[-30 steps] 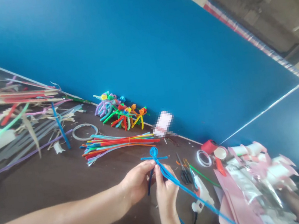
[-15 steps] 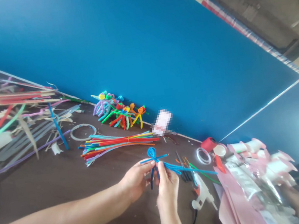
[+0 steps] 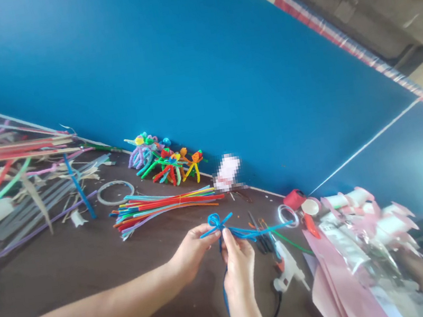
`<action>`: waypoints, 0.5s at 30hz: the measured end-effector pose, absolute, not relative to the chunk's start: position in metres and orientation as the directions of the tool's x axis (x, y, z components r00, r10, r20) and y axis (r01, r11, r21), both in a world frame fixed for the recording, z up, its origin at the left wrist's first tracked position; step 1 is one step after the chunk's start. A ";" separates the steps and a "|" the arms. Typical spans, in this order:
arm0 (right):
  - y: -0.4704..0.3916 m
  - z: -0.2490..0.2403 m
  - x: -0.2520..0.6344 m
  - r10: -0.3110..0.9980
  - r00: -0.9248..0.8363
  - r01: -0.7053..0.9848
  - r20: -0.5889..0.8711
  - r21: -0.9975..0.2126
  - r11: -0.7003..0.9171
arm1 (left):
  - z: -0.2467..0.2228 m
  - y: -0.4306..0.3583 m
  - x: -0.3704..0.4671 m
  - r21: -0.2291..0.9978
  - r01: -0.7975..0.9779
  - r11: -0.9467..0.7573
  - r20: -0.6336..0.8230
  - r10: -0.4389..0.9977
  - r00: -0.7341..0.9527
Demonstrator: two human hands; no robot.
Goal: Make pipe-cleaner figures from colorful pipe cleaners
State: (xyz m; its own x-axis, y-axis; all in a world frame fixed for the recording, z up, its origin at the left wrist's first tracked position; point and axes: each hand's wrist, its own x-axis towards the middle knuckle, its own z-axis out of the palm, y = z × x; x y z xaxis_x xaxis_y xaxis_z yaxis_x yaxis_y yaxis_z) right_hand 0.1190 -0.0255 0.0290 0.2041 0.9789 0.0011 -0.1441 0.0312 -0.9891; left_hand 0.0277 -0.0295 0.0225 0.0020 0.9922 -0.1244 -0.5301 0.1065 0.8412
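Note:
Both hands meet over the table on a figure bent from blue pipe cleaners (image 3: 214, 221), with a round looped head on top and long loose ends stretching to the right. My left hand (image 3: 194, 249) pinches it just below the loop, at the left side. Thumb and fingers of my right hand (image 3: 237, 259) are closed on it at the twisted middle. One blue strand hangs down between the wrists. Beyond the hands lies a tied bundle of coloured pipe cleaners (image 3: 166, 203). Several finished-looking pipe-cleaner figures (image 3: 167, 160) lean against the blue wall.
Right of the hands lie a white glue gun (image 3: 291, 269), dark-handled scissors (image 3: 263, 241) and a clear tape ring (image 3: 287, 216). Pink paper (image 3: 335, 278) and white spools (image 3: 358, 197) crowd the right side. Loose strips and sticks (image 3: 13, 152) cover the left. A ring (image 3: 115, 192) lies behind the bundle.
The short crosspiece beside the loop now slants upward at its right end. The long blue ends have swung upward, and a strand now hangs below the hands. The view has shifted slightly.

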 end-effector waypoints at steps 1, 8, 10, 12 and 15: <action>-0.025 0.029 0.119 0.979 0.205 -0.153 0.004 -0.987 0.037 | 0.024 -0.030 0.027 0.853 -0.517 0.067 -0.079 0.997 0.000; -0.021 0.038 0.133 0.967 0.229 0.006 0.113 -0.993 0.115 | 0.031 -0.029 0.007 0.901 -0.426 -0.085 0.219 0.936 0.275; -0.022 0.042 0.138 0.974 0.162 0.091 0.156 -0.986 0.142 | 0.030 -0.027 0.002 0.865 -0.502 0.017 0.150 0.945 0.292; -0.025 0.046 0.141 0.980 0.067 0.176 0.188 -0.969 0.174 | 0.029 -0.024 -0.001 0.815 -0.553 0.172 0.007 0.952 0.307; -0.028 0.052 0.146 0.977 -0.061 0.290 0.205 -0.933 0.214 | 0.031 -0.020 -0.004 0.767 -0.536 0.353 -0.159 0.913 0.375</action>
State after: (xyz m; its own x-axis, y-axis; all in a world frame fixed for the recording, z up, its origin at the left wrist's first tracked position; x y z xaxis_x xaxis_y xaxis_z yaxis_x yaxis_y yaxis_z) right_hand 0.1456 -0.0276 0.0523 -0.0609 0.9768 0.2053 0.2904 0.2142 -0.9326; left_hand -0.0044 -0.0201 0.0305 0.3748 0.9134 -0.1585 -0.5359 0.3530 0.7669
